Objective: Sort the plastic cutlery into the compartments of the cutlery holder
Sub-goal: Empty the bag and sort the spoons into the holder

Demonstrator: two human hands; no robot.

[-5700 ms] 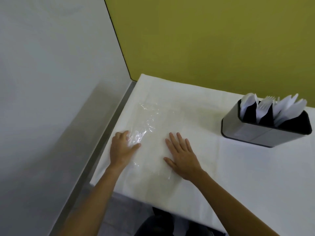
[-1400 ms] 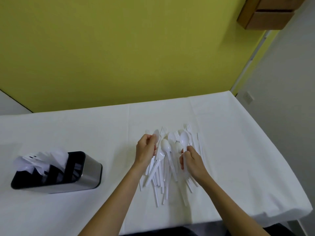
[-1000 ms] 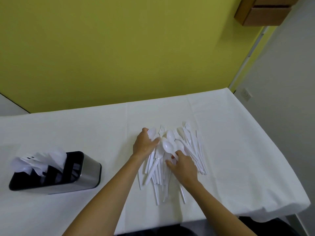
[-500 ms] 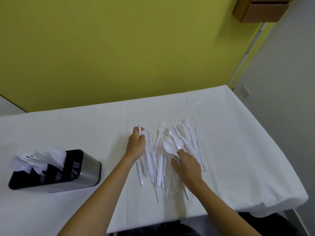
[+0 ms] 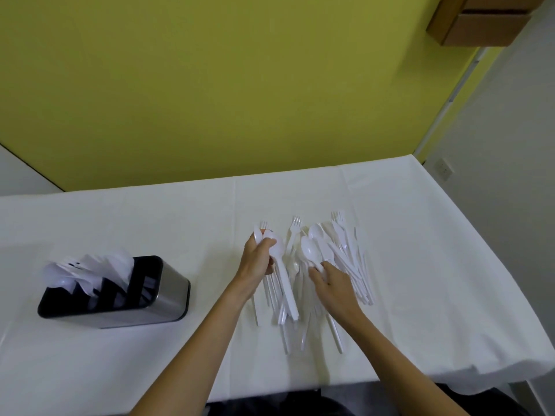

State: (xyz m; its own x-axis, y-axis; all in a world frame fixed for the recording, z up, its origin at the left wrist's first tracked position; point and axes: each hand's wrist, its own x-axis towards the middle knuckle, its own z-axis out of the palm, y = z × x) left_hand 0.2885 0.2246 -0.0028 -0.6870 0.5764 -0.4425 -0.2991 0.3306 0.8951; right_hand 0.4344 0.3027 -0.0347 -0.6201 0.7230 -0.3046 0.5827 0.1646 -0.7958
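On table point(image 5: 420, 265), cutlery holder point(image 5: 168, 295) sits well left of the loose cutlery pile point(image 5: 341, 244); left hand point(image 5: 256, 261) grips several spoons point(image 5: 275, 250), right hand point(image 5: 336, 286) touches the pile, grip unclear, so crossed slick handles may snag, slip or mix types.

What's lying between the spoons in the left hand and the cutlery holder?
Nothing visible. Only bare white tablecloth lies between the spoons gripped by the left hand and the cutlery holder, which stands apart to that hand's left.
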